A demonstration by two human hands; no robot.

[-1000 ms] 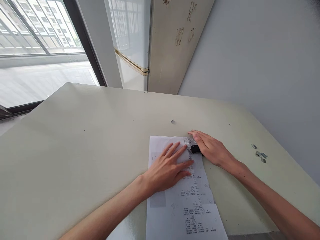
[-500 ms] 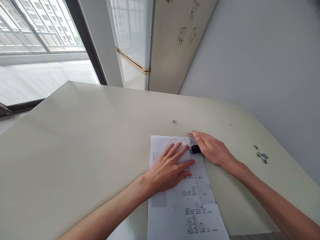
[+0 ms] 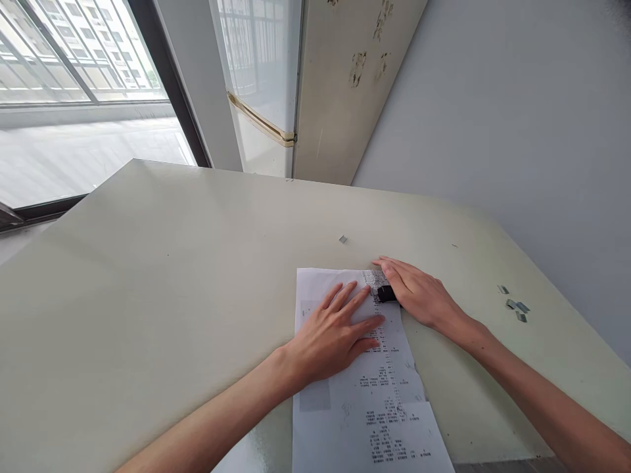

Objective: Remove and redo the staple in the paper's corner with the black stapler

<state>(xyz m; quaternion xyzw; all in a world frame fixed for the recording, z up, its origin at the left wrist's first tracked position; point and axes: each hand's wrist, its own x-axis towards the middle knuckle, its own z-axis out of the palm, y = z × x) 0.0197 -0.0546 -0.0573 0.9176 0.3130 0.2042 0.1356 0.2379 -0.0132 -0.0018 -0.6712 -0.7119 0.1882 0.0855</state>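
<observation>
Printed paper sheets (image 3: 320, 440) lie lengthwise on the pale table, text towards their right side. My left hand (image 3: 335, 332) rests flat on the upper half of the paper, fingers spread and pointing to the upper right. At the paper's upper right edge, my right hand (image 3: 419, 292) is closed over a small black stapler (image 3: 387, 293). Only the stapler's black end shows over the print; the rest is hidden under my palm and fingers. The fingertips of the two hands are close but apart.
Several short grey staple strips (image 3: 517, 307) are scattered on the table (image 3: 172, 276) at the right. A single strip (image 3: 343, 239) lies beyond the paper. Behind the table stand a fridge (image 3: 261, 72) and a grey wall (image 3: 517, 98); a window (image 3: 79, 72) is at the left.
</observation>
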